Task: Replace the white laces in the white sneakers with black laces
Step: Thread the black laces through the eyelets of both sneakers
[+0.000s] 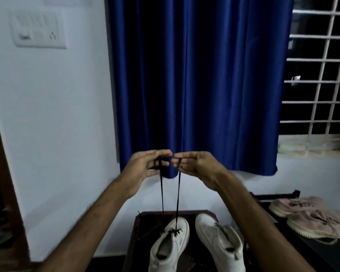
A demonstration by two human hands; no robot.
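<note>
Two white sneakers stand toes-away on a small dark table (143, 218). The left sneaker (170, 244) has a black lace (162, 193) threaded through its lowest eyelets, and both lace ends rise taut to my hands. My left hand (145, 169) pinches the left end and my right hand (194, 165) pinches the right end, raised side by side high above the shoe. The right sneaker (220, 240) carries a pale lace.
A blue curtain (200, 85) hangs straight ahead beside a grilled window (320, 75). A pair of pinkish sneakers (310, 216) lies on a dark surface to the right. A white wall with a switch plate (38, 29) is on the left.
</note>
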